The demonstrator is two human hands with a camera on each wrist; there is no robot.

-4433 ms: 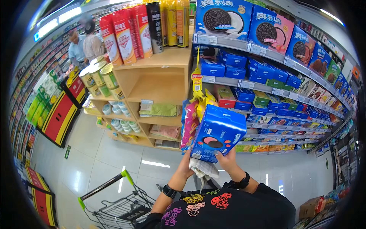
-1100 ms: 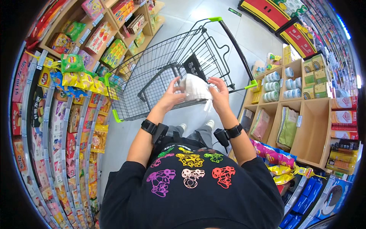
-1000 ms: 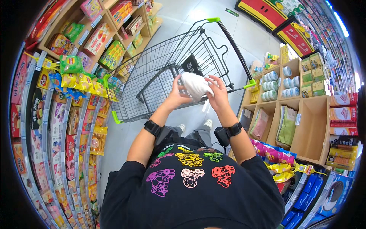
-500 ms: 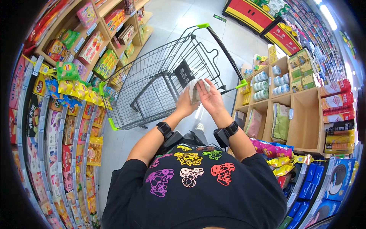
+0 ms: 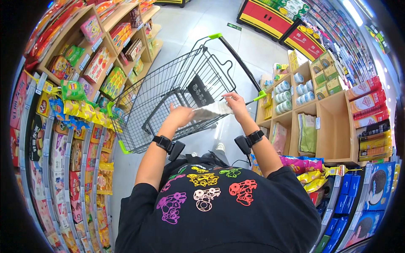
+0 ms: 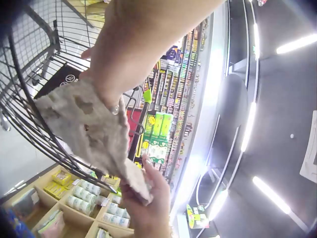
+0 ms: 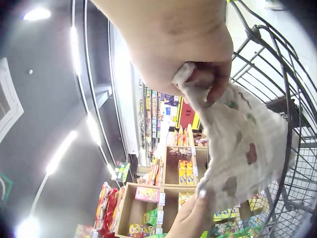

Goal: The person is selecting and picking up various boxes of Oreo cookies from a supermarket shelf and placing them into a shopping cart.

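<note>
A whitish cloth (image 5: 212, 111) is stretched between the two hands above the near side of the shopping cart. The left hand (image 5: 179, 114) pinches its left end, and the right hand (image 5: 237, 105) pinches the opposite end. In the left wrist view the cloth (image 6: 89, 129) hangs as a flat sheet with darker patches, its edge gripped by the right hand (image 6: 148, 201). Seen from the right wrist, the cloth (image 7: 247, 148) has small coloured patches; the right hand's fingers (image 7: 218, 82) curl round a bunched corner while the left hand (image 7: 192, 217) holds the lower edge.
The wire shopping cart (image 5: 168, 101) stands just beyond the hands, its handle at the right. Snack shelves (image 5: 76, 139) line the left. On the right is a wooden shelf unit (image 5: 337, 130) with tins and folded towels, above blue boxes (image 5: 348, 185). Grey floor tiles (image 5: 198, 21) lie beyond.
Earlier a blue box was in the hands, with the cloth; now only the cloth is. Since half a second ago, the hands have moved apart and the bunched cloth has been spread between them.
</note>
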